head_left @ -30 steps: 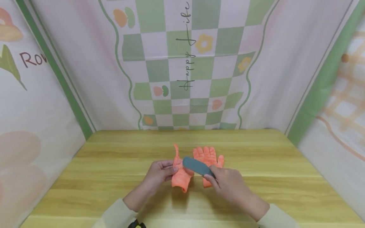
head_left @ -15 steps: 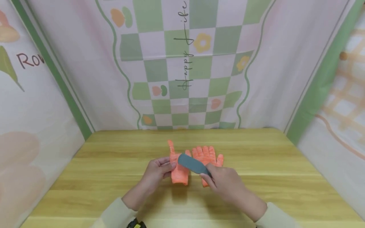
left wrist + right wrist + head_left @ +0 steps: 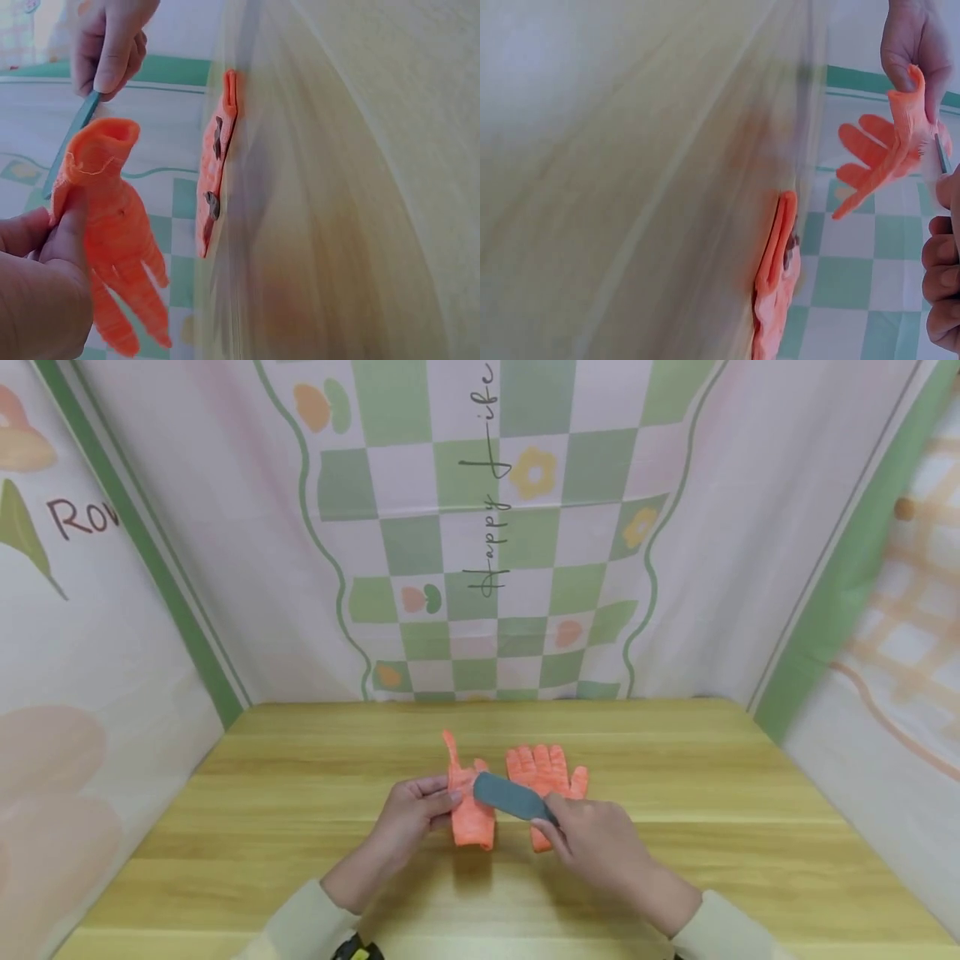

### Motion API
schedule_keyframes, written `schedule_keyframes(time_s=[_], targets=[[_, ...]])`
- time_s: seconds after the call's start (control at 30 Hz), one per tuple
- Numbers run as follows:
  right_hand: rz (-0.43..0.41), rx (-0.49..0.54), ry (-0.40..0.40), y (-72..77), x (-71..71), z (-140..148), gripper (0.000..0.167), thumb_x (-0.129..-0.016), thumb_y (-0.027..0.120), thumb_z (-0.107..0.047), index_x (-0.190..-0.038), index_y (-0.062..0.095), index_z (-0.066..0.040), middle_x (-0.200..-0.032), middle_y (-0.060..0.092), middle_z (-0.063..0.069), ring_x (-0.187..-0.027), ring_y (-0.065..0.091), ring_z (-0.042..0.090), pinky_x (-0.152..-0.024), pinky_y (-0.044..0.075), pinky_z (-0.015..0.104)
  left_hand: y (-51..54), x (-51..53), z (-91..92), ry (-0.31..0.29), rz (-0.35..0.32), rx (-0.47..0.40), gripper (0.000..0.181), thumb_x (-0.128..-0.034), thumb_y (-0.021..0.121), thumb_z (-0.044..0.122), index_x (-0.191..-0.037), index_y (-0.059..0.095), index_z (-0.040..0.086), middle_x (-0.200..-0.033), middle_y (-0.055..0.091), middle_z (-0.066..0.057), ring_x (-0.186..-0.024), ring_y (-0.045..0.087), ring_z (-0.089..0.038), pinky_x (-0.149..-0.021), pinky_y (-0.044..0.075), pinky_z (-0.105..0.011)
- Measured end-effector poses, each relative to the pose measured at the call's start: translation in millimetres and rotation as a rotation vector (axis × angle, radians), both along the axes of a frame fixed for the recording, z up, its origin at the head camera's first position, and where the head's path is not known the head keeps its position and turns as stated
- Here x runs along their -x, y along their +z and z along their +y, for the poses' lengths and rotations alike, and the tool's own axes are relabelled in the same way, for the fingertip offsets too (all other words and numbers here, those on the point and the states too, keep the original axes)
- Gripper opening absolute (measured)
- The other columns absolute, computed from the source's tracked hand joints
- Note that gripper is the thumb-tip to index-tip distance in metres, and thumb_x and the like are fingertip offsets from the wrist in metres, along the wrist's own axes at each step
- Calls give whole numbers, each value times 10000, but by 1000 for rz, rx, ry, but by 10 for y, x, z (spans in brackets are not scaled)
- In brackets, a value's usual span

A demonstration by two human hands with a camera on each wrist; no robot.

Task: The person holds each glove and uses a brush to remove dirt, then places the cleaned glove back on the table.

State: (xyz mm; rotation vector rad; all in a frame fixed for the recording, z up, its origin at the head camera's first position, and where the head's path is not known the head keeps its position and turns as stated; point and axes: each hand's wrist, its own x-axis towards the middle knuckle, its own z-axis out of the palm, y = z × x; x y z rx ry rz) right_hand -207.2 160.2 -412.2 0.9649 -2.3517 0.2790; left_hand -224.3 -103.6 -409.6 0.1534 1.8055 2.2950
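My left hand [image 3: 414,812] pinches an orange knit glove [image 3: 472,823] by its side and holds it above the table. The glove's fingers dangle, best seen in the left wrist view. My right hand [image 3: 600,839] grips a blue-grey brush [image 3: 507,795] by its handle. Its flat back faces the head camera; in the right wrist view pale bristles [image 3: 924,147] are against or very close to the held glove. A second orange glove [image 3: 542,768] lies flat on the table, partly behind the right hand. Dark brown bits [image 3: 212,205] show on its upper side.
The wood-grain table [image 3: 315,760] extends around both hands. Patterned curtains [image 3: 480,552] hang behind it and along both sides. A black and yellow object [image 3: 357,948] shows at the bottom edge, near the left sleeve [image 3: 307,922].
The held glove has shifted slightly left and up, and its cuff has straightened. The brush went left across it, then slightly back right. The lying glove stays put.
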Motion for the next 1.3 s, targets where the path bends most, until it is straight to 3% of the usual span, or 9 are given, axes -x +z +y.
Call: schedule_keyframes(time_s=[0.13, 0.23, 0.3, 0.4, 0.57, 0.77, 1.0, 1.13, 1.3], targets=[[-11, -57, -83, 6, 24, 84, 256, -859, 742, -244, -817, 526, -113, -561, 347, -111, -462, 283, 7, -380, 244, 157, 0, 3, -11, -4, -2, -2, 320, -922, 612, -26, -1208, 569, -163, -1021, 698, -186, -853, 695, -168, -790, 571, -314], [-36, -64, -141, 35, 19, 141, 248, -889, 708, -252, -812, 523, -107, -551, 351, -109, -448, 287, 9, -379, 259, 172, 5, 10, -21, 2, -8, -10, 312, -923, 613, -24, -1201, 572, -160, -1012, 703, -164, -852, 691, -160, -800, 569, -317], [-47, -31, -133, 65, 8, 140, 249, -925, 668, -271, -813, 512, -112, -559, 343, -113, -448, 283, 4, -385, 259, 172, 8, 14, -24, 10, -7, -15, 319, -925, 614, -20, -1207, 565, -161, -1013, 703, -155, -852, 688, -156, -806, 567, -318], [-57, 28, -55, 109, -14, 73, 284, -972, 604, -310, -796, 469, -131, -572, 303, -123, -454, 265, -10, -388, 243, 156, 6, 20, -18, 10, -3, -22, 329, -925, 616, -16, -1218, 559, -154, -1023, 701, -156, -856, 687, -159, -808, 567, -318], [-53, 32, 25, 109, -49, -55, 312, -1009, 523, -374, -800, 451, -153, -599, 269, -138, -479, 252, -15, -399, 229, 152, -8, 19, 18, -2, 2, -18, 322, -904, 635, -23, -1202, 578, -133, -1019, 704, -141, -874, 686, -169, -805, 567, -307], [-56, 35, 5, 81, -60, -88, 303, -1009, 521, -366, -806, 472, -146, -597, 295, -139, -481, 275, -2, -405, 249, 160, 2, 15, 34, 9, -2, -17, 287, -889, 645, -40, -1158, 596, -124, -937, 709, -97, -830, 681, -153, -768, 570, -280], [-18, 24, 9, 50, -53, -66, 268, -970, 600, -323, -836, 510, -108, -584, 313, -131, -475, 273, -4, -399, 242, 141, 0, 4, 17, 33, -6, -7, 325, -894, 644, -36, -1194, 578, -140, -1026, 701, -159, -870, 684, -169, -793, 568, -296], [-74, -10, -51, 15, -41, 10, 247, -900, 699, -262, -827, 507, -125, -583, 321, -125, -473, 282, 9, -395, 248, 160, -10, 13, 10, 35, -12, -8, 332, -899, 632, -48, -1205, 562, -154, -1055, 692, -184, -889, 686, -177, -811, 565, -315], [-123, -34, -135, 18, -34, 134, 240, -927, 666, -255, -806, 497, -134, -566, 308, -126, -456, 265, 0, -384, 238, 164, 33, 28, -10, 38, -9, -22, 328, -908, 614, -60, -1210, 549, -169, -1057, 691, -186, -915, 681, -174, -813, 562, -297]])
